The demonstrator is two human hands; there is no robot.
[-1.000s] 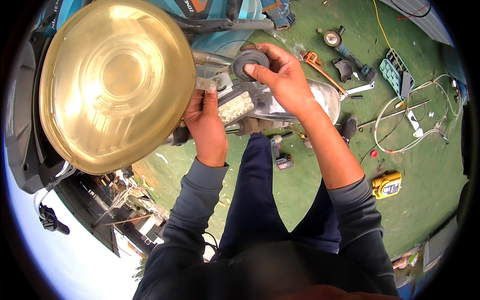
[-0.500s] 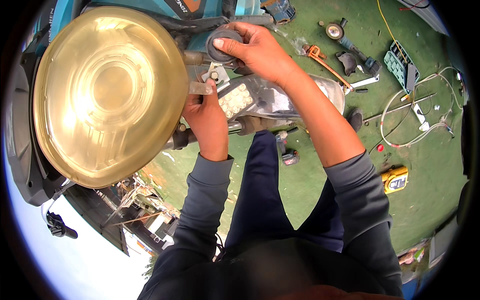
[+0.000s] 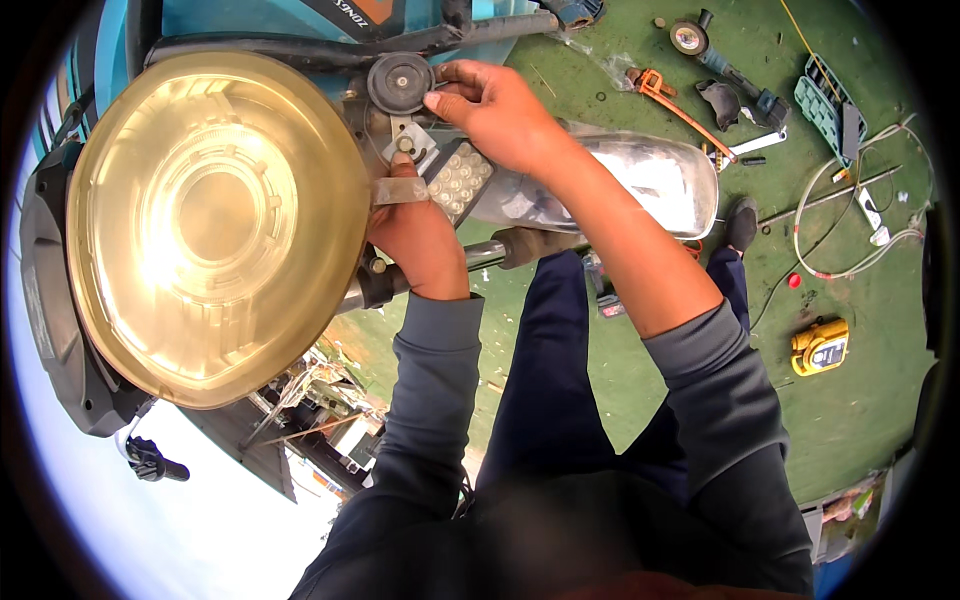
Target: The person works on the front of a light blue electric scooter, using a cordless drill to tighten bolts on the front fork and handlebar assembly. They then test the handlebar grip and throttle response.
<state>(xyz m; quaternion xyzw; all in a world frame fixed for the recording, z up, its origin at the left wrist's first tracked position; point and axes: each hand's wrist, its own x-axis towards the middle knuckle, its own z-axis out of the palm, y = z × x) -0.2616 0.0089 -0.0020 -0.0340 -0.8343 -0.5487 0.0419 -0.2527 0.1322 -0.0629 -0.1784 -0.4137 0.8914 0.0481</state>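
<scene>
Item: black, round, ridged disc with a small central stud point(image 3: 400, 82). Located directly above a silver metal bracket plate point(image 3: 420, 135), beside a large, rounded, amber-tinted lens point(image 3: 215, 290). Its right rim is pinched by the thumb and fingers of the right hand point(image 3: 505, 110), presumably so that its face is left unobstructed and its lower edge is kept in line with the plate.

Item: pale hex-headed bolt point(image 3: 404, 144), seated on the plate. A fingertip of the left hand point(image 3: 420, 240) is placed at or just beside it, probably for steadying; whether anything is gripped cannot be told, since the fingers are partly covered by a translucent strip point(image 3: 398, 190) at the lens edge.

Adjacent: block of whitish round studs point(image 3: 460, 180), untouched by either hand.
</scene>
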